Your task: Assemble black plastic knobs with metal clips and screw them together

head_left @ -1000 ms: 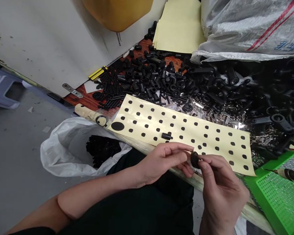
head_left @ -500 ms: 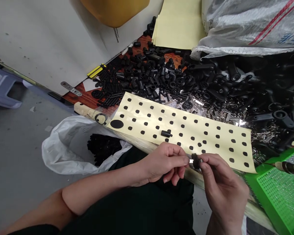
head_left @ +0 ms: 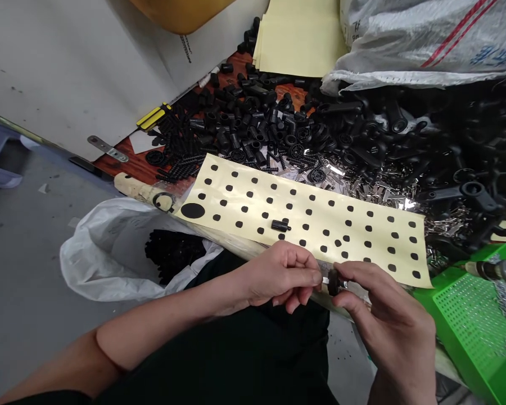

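Observation:
My left hand (head_left: 280,277) pinches a small shiny metal strip (head_left: 325,280) between thumb and fingers. The strip goes into a small black round part (head_left: 333,283), with a bit of metal showing on its right side. Around the round part's edge, my right hand (head_left: 394,315) has its index finger above and its thumb below. Just beyond both hands lies a pale yellow sheet (head_left: 274,197) with rows of black dots and one large black oval. A short black cylinder (head_left: 280,225) with a small tip rests on that sheet.
Black plastic parts (head_left: 253,121) and metal clips (head_left: 375,194) pile up behind the sheet. At right stands a green perforated basket (head_left: 459,315) with a tool (head_left: 493,270) across it. A white bag (head_left: 88,264) of black parts hangs at left. A yellow-handled tool (head_left: 152,116) lies near the white panel.
My right thumb and index finger have moved from the metal tip, spreading apart around the round part. The left hand keeps its pinch. The view has shifted slightly.

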{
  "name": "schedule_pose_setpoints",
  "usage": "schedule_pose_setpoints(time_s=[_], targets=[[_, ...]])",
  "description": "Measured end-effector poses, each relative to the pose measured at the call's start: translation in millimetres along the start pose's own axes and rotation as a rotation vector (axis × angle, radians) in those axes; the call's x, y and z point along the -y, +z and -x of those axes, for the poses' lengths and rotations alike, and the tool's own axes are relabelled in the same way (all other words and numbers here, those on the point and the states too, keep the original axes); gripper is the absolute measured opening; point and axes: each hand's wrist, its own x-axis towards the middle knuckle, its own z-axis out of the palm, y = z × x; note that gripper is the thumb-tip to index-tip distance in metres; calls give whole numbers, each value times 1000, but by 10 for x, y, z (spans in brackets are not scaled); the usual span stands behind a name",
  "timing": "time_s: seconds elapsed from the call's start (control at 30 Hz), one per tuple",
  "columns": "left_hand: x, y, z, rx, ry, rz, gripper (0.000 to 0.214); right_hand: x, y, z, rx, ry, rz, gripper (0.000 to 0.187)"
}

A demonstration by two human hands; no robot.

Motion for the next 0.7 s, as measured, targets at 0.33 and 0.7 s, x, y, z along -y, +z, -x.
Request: schedule_pose_setpoints(time_s=[0.33,0.7], targets=[[29,-22,-18,0,-7,-9,17,25,38,29,11,-6,21,28],[94,5,26,-57,7,-80,17,-35,23,2,60,-4,3,19]])
